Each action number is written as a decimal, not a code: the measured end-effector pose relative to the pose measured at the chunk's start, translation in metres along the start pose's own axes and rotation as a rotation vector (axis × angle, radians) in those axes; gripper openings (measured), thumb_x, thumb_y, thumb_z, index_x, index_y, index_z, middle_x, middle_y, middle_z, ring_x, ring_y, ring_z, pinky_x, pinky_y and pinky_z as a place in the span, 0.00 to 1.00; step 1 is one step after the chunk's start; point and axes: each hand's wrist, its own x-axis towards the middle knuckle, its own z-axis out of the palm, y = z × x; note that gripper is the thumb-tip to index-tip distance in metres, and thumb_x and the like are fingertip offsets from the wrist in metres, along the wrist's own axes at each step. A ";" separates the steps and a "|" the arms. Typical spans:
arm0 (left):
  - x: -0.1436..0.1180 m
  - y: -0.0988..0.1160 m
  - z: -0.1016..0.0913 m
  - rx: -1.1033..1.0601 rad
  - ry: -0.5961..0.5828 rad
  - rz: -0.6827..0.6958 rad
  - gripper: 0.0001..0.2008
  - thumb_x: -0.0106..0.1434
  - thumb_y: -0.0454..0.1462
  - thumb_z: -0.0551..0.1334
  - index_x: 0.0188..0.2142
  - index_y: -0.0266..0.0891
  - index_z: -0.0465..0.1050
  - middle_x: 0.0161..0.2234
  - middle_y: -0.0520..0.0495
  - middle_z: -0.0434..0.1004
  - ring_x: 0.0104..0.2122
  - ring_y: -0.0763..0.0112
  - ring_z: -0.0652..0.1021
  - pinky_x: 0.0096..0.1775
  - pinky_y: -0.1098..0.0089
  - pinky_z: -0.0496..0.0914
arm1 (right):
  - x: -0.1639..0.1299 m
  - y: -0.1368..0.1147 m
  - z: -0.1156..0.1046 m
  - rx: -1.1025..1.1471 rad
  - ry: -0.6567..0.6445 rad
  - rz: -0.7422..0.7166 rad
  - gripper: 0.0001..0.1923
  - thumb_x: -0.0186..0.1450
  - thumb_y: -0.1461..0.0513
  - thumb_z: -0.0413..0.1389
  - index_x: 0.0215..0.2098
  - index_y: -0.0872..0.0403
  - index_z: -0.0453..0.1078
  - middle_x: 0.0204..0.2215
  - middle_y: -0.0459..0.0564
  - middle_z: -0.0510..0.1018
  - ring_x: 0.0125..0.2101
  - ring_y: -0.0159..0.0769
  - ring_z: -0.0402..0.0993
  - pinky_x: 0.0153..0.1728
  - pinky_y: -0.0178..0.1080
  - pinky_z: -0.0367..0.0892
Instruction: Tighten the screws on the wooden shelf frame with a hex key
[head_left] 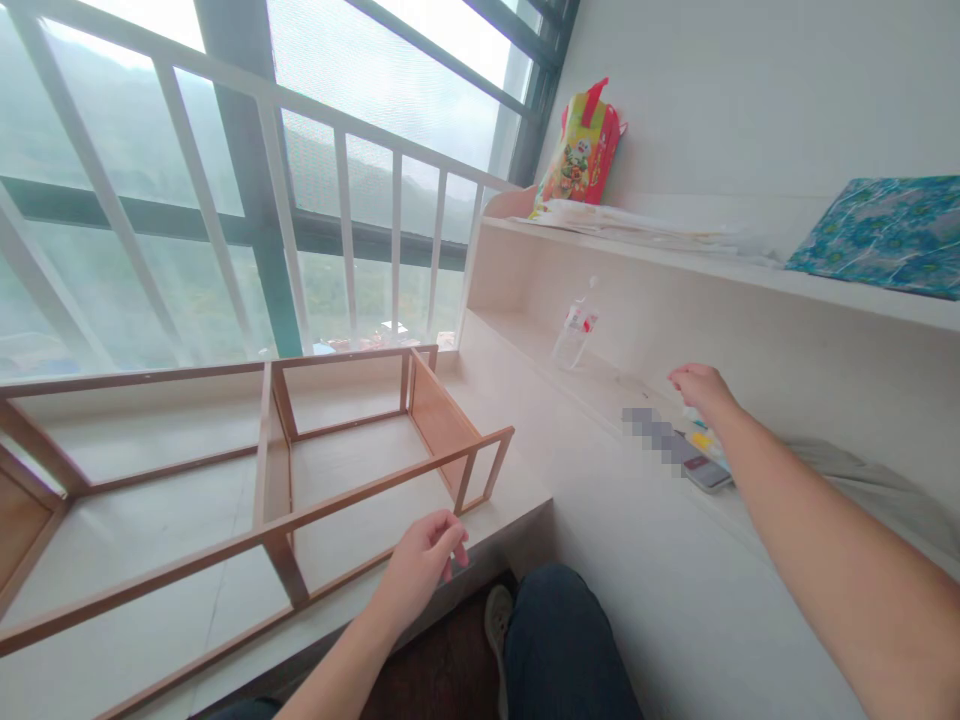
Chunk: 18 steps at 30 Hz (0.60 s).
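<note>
My left hand hovers beside the front rail of a brown wooden frame, its fingers loosely curled and slightly apart, with nothing visible in them. The frame, a shelf-like rack with several rails and panels, lies on a pale ledge below the window. On the right, my right hand is closed above a white shelf; whatever its fingers hold, if anything, is hidden. Just below it are a small yellow item and a phone, partly behind my forearm. A clear plastic bottle stands farther left along that shelf.
A red and yellow bag, flat white papers or bags and a blue patterned box sit on the upper shelf. White railings line the window. Grey cloth lies behind my right forearm. The ledge drops to a dark floor.
</note>
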 end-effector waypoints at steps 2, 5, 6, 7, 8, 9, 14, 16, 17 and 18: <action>-0.001 -0.002 0.004 0.106 -0.045 0.007 0.15 0.67 0.47 0.55 0.32 0.40 0.71 0.27 0.50 0.79 0.24 0.70 0.72 0.31 0.69 0.63 | 0.014 0.011 0.001 -0.171 -0.025 0.037 0.12 0.64 0.63 0.64 0.24 0.54 0.68 0.20 0.40 0.67 0.25 0.31 0.66 0.36 0.40 0.68; -0.001 -0.005 0.007 0.334 -0.111 0.046 0.16 0.68 0.46 0.54 0.31 0.41 0.73 0.28 0.50 0.81 0.29 0.67 0.75 0.34 0.68 0.62 | 0.030 0.024 0.009 -0.347 -0.068 0.050 0.14 0.67 0.59 0.65 0.27 0.55 0.70 0.24 0.43 0.73 0.29 0.32 0.72 0.39 0.40 0.70; 0.000 -0.006 0.008 0.403 -0.129 0.060 0.16 0.69 0.46 0.54 0.31 0.41 0.73 0.28 0.50 0.82 0.30 0.66 0.75 0.35 0.68 0.61 | 0.035 0.028 0.012 -0.387 -0.081 0.041 0.14 0.68 0.56 0.64 0.28 0.55 0.71 0.25 0.43 0.74 0.29 0.32 0.73 0.39 0.40 0.71; 0.001 -0.007 0.009 0.459 -0.144 0.068 0.16 0.69 0.46 0.54 0.30 0.42 0.73 0.28 0.51 0.82 0.30 0.66 0.76 0.35 0.68 0.61 | 0.039 0.031 0.014 -0.420 -0.095 0.030 0.15 0.70 0.54 0.63 0.30 0.56 0.72 0.26 0.43 0.75 0.29 0.32 0.73 0.38 0.39 0.71; 0.003 -0.008 0.009 0.505 -0.156 0.071 0.17 0.69 0.46 0.54 0.29 0.42 0.73 0.28 0.51 0.82 0.31 0.66 0.76 0.35 0.68 0.60 | 0.043 0.034 0.016 -0.451 -0.109 0.020 0.16 0.71 0.53 0.62 0.32 0.56 0.72 0.27 0.43 0.75 0.29 0.31 0.74 0.36 0.38 0.72; 0.005 -0.008 0.010 0.543 -0.165 0.069 0.17 0.70 0.46 0.54 0.29 0.42 0.73 0.28 0.51 0.81 0.30 0.66 0.76 0.35 0.68 0.59 | 0.048 0.037 0.018 -0.480 -0.121 0.014 0.16 0.71 0.52 0.61 0.34 0.56 0.72 0.28 0.43 0.75 0.29 0.31 0.74 0.34 0.37 0.72; 0.015 -0.007 0.015 0.656 -0.186 0.064 0.18 0.70 0.46 0.54 0.29 0.42 0.74 0.26 0.50 0.78 0.29 0.66 0.74 0.33 0.68 0.56 | 0.066 0.047 0.022 -0.645 -0.162 0.050 0.14 0.71 0.54 0.62 0.34 0.57 0.72 0.26 0.41 0.73 0.25 0.28 0.70 0.28 0.34 0.68; 0.017 -0.005 0.018 0.664 -0.194 0.063 0.17 0.69 0.45 0.54 0.29 0.42 0.75 0.26 0.49 0.78 0.29 0.66 0.74 0.33 0.68 0.56 | 0.070 0.049 0.025 -0.684 -0.172 0.064 0.14 0.67 0.57 0.66 0.29 0.57 0.72 0.21 0.39 0.69 0.22 0.27 0.65 0.27 0.34 0.65; 0.017 -0.004 0.019 0.665 -0.198 0.064 0.17 0.69 0.44 0.54 0.29 0.42 0.75 0.27 0.49 0.78 0.29 0.66 0.74 0.32 0.68 0.56 | 0.070 0.049 0.026 -0.690 -0.175 0.066 0.14 0.64 0.60 0.68 0.25 0.57 0.73 0.18 0.38 0.67 0.20 0.27 0.61 0.28 0.36 0.62; 0.016 -0.002 0.020 0.667 -0.206 0.068 0.16 0.69 0.44 0.55 0.29 0.42 0.75 0.27 0.49 0.78 0.29 0.66 0.74 0.32 0.68 0.56 | 0.071 0.050 0.027 -0.689 -0.172 0.067 0.14 0.59 0.63 0.71 0.20 0.56 0.73 0.15 0.40 0.65 0.18 0.28 0.59 0.28 0.40 0.59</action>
